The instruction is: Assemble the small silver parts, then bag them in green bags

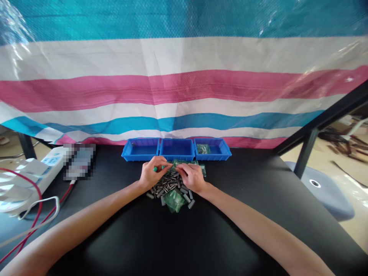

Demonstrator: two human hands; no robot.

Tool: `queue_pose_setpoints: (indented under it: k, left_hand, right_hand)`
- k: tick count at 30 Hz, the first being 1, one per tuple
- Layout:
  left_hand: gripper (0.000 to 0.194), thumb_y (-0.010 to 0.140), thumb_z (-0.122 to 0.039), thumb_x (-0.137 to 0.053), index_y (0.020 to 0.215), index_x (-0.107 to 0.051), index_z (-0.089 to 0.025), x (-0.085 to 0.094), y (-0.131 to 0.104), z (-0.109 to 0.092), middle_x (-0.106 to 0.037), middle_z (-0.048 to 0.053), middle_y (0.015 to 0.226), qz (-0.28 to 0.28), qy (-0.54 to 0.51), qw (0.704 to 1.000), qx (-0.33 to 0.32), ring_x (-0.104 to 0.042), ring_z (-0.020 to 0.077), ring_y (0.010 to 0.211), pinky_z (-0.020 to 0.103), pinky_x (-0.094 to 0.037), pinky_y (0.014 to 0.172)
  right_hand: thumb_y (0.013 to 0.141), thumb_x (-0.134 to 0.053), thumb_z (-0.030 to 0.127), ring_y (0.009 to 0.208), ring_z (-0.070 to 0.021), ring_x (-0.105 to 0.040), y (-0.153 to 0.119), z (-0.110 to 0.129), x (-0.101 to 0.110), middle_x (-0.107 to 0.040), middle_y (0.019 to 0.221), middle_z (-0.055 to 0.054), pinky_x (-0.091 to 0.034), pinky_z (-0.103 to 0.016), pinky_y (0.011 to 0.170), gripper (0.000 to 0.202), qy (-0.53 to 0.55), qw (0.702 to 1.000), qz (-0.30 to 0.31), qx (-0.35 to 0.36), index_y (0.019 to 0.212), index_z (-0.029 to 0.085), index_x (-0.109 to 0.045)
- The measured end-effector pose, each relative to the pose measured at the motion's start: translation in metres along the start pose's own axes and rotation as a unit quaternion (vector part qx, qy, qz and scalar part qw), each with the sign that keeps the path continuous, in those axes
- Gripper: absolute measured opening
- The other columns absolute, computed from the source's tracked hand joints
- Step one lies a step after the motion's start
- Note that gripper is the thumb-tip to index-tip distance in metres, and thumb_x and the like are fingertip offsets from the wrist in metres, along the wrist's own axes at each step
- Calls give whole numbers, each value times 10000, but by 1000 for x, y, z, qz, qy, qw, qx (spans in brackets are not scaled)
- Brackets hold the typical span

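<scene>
Both hands meet above a pile of small metal parts (167, 184) on the black table. My left hand (153, 173) is closed in a pinch, with a bit of green showing at its fingers. Close beside it, my right hand (192, 176) pinches too, its fingertips almost touching the left ones. What lies between the fingertips is too small to make out. A green clear packet (174, 201) rests at the near side of the pile, and more green packets lie behind the hands. Grey cylinders (191, 204) are scattered along the pile's right edge.
Three blue bins stand in a row behind the pile: the left bin (140, 157), the middle bin (176, 157) and the right bin (214, 157), which holds green packets. A power strip (53, 159) with cables lies left. A striped sheet (178, 88) hangs behind.
</scene>
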State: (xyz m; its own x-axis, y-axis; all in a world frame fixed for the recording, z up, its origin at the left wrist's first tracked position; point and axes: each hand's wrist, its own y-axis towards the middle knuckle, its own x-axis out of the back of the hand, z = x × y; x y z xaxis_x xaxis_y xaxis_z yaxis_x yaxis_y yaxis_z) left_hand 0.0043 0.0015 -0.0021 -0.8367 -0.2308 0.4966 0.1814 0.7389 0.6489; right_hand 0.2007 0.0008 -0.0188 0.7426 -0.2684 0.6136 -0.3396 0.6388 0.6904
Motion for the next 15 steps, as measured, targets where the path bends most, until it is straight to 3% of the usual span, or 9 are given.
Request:
queue_pose_setpoints:
  k: [15]
  left_hand:
    - [150,844,-335,-648,862,-718,-204,0,-1,0,-689,20,895,8,16,1000,1,-492,37,474,187,-471,523]
  right_hand:
    - [959,-495,256,591,-149,-643,0,1,1,-697,683,-25,-448,-243,602,215,0,1000,3,-7,838,190,-659]
